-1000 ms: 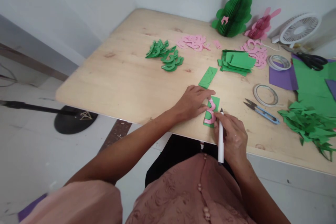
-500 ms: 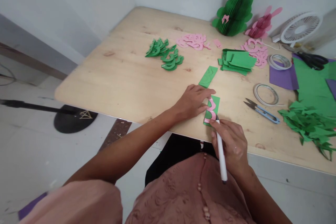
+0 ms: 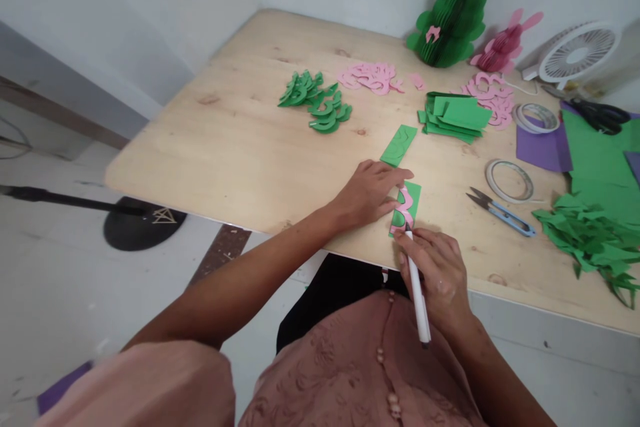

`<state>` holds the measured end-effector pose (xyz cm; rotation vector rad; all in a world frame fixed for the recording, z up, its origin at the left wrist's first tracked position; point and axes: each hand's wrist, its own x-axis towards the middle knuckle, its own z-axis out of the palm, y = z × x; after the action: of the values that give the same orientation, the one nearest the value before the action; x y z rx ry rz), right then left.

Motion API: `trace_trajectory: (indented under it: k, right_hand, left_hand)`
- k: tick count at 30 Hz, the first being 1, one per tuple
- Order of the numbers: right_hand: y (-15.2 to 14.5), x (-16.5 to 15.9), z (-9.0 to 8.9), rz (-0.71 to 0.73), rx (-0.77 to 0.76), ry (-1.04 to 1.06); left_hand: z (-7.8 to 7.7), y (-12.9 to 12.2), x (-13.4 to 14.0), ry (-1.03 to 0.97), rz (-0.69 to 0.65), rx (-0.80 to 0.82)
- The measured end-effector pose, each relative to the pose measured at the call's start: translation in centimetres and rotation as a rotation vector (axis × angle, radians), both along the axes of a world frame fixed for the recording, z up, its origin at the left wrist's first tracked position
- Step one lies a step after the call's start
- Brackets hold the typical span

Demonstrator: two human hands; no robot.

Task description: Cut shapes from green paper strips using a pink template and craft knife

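A white marker (image 3: 418, 300) is gripped in my right hand (image 3: 440, 267), its dark tip down at the lower right edge of a pink curvy paper cutout (image 3: 407, 198). That cutout lies flat on a small green paper strip (image 3: 415, 195) near the table's front edge. My left hand (image 3: 367, 190) rests over the strip's upper left side, thumb and fingers apart, pressing the cutout down. Its fingertips cover part of both papers. Just beyond lies another green strip (image 3: 399, 144) with a drawn curvy outline.
Blue-handled thread snips (image 3: 507, 215) and a tape roll (image 3: 509, 180) lie right, near green scraps (image 3: 590, 233). Further back are stacked green strips (image 3: 455, 115), green cutouts (image 3: 327, 109), pink cutouts (image 3: 370, 77), paper rabbits (image 3: 453, 20) and a white fan (image 3: 577, 52).
My right hand and the marker have shifted slightly left, the tip moving along the cutout's lower edge. My left hand stays in place on the papers.
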<state>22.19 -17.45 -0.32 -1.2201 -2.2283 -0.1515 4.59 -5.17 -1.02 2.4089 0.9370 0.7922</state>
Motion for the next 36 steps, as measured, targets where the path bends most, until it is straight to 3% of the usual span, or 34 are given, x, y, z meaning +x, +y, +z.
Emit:
trace_trajectory:
  k: [36]
  right_hand:
    - [0.04, -0.22, 0.14, 0.01, 0.012, 0.008]
  left_hand:
    - [-0.01, -0.03, 0.02, 0.006, 0.002, 0.007]
